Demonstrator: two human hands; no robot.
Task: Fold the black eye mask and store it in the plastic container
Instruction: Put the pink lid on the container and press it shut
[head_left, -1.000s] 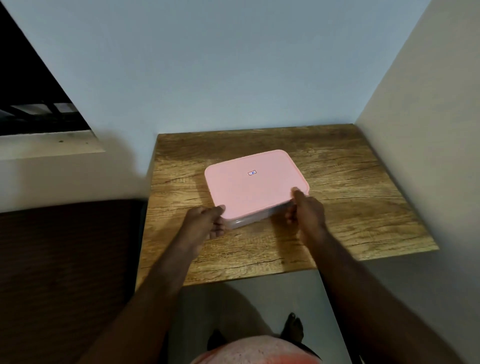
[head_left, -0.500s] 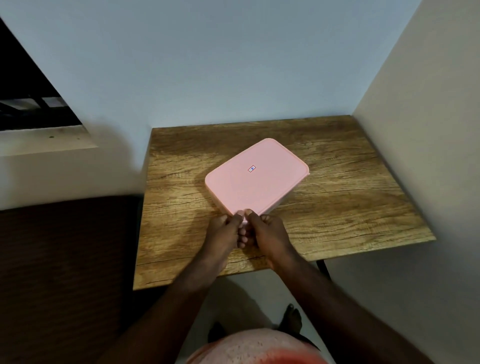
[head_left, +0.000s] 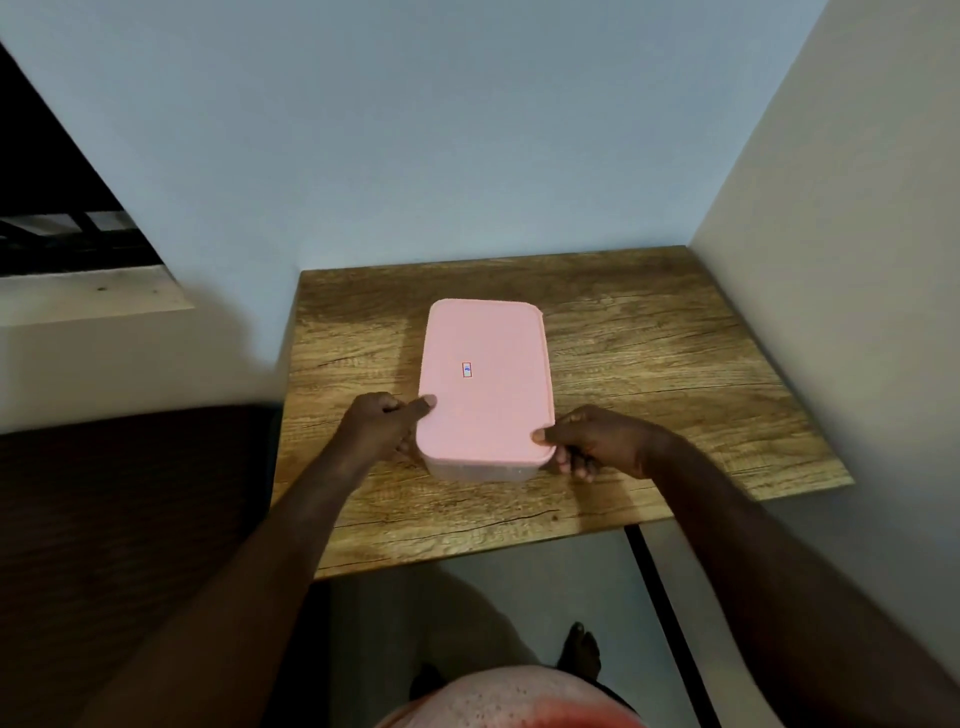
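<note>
A clear plastic container (head_left: 480, 470) with a pink lid (head_left: 485, 379) stands on the wooden table (head_left: 649, 374), its long side pointing away from me. The lid is on. My left hand (head_left: 382, 423) grips the near left corner, thumb on top of the lid. My right hand (head_left: 597, 441) grips the near right corner, thumb pressing the lid edge and fingers curled under the rim. The black eye mask is not visible; the lid hides the inside of the container.
The table sits in a corner, with a pale wall (head_left: 415, 156) behind and a second wall (head_left: 831, 260) on the right. A dark panel (head_left: 130, 519) lies to the left. My feet (head_left: 579, 649) and the floor show below the table's front edge.
The container has turned from a diagonal pose to pointing straight away from me. My hands moved from together at its near corner to one on each near corner.
</note>
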